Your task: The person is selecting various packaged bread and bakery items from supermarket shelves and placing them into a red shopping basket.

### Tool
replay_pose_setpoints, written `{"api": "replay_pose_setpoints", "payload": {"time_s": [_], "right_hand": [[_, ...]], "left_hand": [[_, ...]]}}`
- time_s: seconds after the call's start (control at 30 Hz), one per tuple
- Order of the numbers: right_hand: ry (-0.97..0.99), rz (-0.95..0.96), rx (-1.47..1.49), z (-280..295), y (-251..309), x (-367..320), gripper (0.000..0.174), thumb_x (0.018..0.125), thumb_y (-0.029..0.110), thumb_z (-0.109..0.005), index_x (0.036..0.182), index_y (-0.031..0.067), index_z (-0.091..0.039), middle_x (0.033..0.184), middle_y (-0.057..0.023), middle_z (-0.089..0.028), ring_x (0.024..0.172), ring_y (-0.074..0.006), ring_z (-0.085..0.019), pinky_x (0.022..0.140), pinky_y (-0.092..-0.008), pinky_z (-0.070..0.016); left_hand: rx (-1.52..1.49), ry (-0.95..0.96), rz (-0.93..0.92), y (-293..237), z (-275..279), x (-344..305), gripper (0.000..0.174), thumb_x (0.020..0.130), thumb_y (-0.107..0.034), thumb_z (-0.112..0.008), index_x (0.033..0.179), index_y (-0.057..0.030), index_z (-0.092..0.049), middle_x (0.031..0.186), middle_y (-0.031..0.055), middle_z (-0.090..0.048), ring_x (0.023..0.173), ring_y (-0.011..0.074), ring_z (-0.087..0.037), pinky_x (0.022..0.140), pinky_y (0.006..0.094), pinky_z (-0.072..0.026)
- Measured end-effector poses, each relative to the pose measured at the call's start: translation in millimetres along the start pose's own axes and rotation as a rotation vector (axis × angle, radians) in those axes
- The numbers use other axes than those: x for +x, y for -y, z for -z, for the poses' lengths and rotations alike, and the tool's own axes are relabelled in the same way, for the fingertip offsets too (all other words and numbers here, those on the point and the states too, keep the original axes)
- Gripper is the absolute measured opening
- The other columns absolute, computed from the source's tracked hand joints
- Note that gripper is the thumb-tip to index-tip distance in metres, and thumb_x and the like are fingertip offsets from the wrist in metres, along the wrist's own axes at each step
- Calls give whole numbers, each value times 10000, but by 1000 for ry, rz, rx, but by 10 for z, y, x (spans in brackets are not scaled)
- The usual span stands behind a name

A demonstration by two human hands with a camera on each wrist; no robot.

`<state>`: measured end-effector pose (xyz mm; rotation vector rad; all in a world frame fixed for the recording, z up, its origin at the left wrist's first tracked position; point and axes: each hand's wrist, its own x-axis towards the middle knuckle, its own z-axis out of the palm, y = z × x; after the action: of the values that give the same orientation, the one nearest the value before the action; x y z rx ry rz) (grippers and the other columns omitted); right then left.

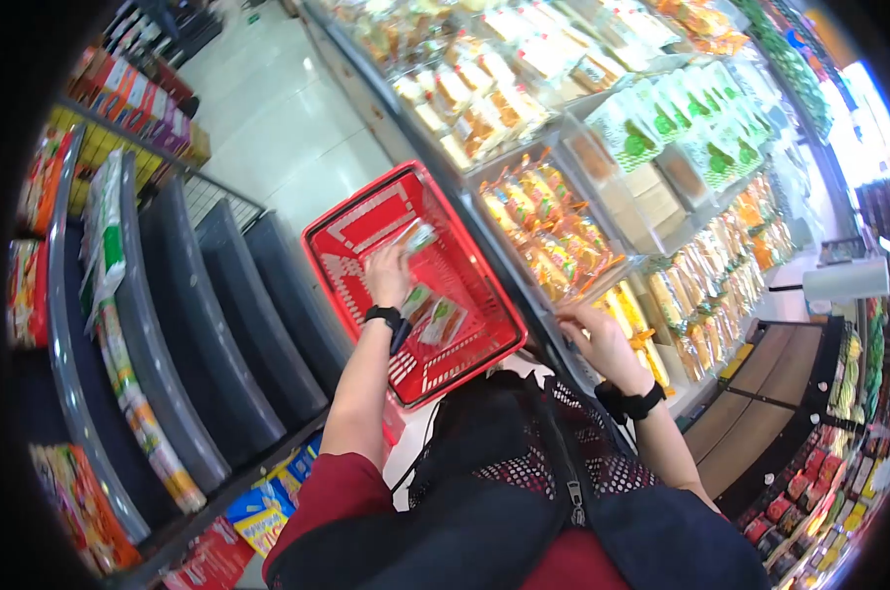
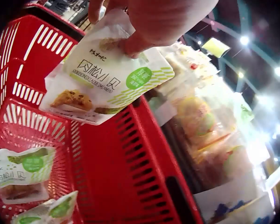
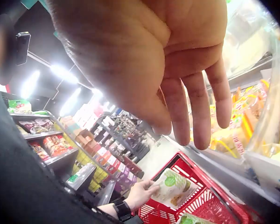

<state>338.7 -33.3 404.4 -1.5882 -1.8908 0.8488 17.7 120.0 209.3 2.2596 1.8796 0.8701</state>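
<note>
My left hand (image 1: pixel 388 275) pinches a white and green packet of small cakes (image 2: pixel 98 70) by its top edge, thumb on the printed front. The packet is held over the red shopping basket (image 1: pixel 469 285), tilted in the left wrist view. Down in the basket lie more packets of the same kind (image 2: pixel 23 175), resting on its slotted floor. On the other side, my right hand (image 1: pixel 607 344) hovers beside the bread display, near the yellow-wrapped packs (image 1: pixel 627 313). Its fingers (image 3: pixel 196 112) hang relaxed, with nothing in the palm.
Along the right runs a display of bagged bread (image 1: pixel 553 221), with more green and white packets (image 1: pixel 676 128) in a raised clear bin. Dark shelves (image 1: pixel 219 324) stand close at the left. A tiled aisle floor (image 1: pixel 287 128) stretches ahead, with cartons (image 1: pixel 135 103) beside it.
</note>
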Motion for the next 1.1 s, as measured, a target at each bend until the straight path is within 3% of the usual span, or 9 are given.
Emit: {"api": "replay_pose_setpoints", "payload": {"time_s": [0.13,0.2,0.37,0.53,0.6,0.67,0.77,0.93,1.1], "right_hand": [[-29,-208,-75,190,-11,-187,181,838,87,-608,1009,32,-639,940,-156,-658,873,-332,-637,766,-378,-510],[-70,-224,-103,250,-27,-211,168,854,105,-605,995,21,-641,930,-159,-659,867,-326,-637,754,-376,-511],[-104,-221,-202,482,18,-210,155,858,104,-602,971,5,-640,916,-165,-658,854,-312,-640,757,-365,-509],[-247,-201,-263,909,19,28,180,849,100,-614,1008,19,-633,917,-152,-655,823,-294,-646,732,-350,-516],[-301,-171,-334,1166,-66,297,234,849,98,-618,1071,25,-603,907,-138,-644,805,-258,-643,715,-335,-514],[-339,-114,-321,1418,-212,636,290,831,97,-633,1109,35,-582,1015,-154,-618,845,-257,-632,722,-344,-511],[-365,101,-553,1712,-500,1277,277,846,170,-621,1085,38,-578,1028,-166,-616,868,-335,-617,754,-407,-502],[-237,-150,-767,1728,-844,1987,271,820,276,-646,936,36,-597,895,-193,-651,844,-377,-633,723,-460,-508],[-315,-23,-733,1737,-712,1922,200,878,241,-541,898,55,-612,801,-204,-640,753,-396,-620,676,-474,-493]], "left_hand": [[60,167,196,634,-817,-138,237,782,-212,-632,985,-92,-648,935,125,-665,900,311,-627,812,420,-484],[158,290,333,766,-868,-215,195,788,-181,-599,956,-104,-661,917,137,-664,821,323,-653,695,447,-518],[189,214,471,988,-1087,-756,137,817,-111,-514,890,-89,-628,888,123,-652,799,328,-639,716,460,-479],[98,312,436,1008,-875,-1059,196,837,-113,-524,1003,-90,-626,925,153,-636,827,357,-631,754,465,-487],[81,325,498,911,-708,-1070,441,775,-102,-621,1206,-117,-527,1167,147,-538,976,352,-588,835,467,-467],[21,228,537,710,-466,-1032,519,746,-95,-659,1236,-104,-489,1230,152,-479,1047,355,-550,848,465,-465],[-114,150,520,480,-128,-1057,492,757,-88,-659,1217,-45,-491,1252,191,-445,1122,378,-495,930,444,-430],[-235,153,499,-42,569,-1202,409,800,-86,-633,1187,-31,-513,1304,202,-407,1231,376,-407,1029,410,-361],[-321,126,504,-390,1233,-1404,337,810,-81,-631,1137,-55,-557,1262,176,-453,1135,351,-498,967,377,-416]]}}
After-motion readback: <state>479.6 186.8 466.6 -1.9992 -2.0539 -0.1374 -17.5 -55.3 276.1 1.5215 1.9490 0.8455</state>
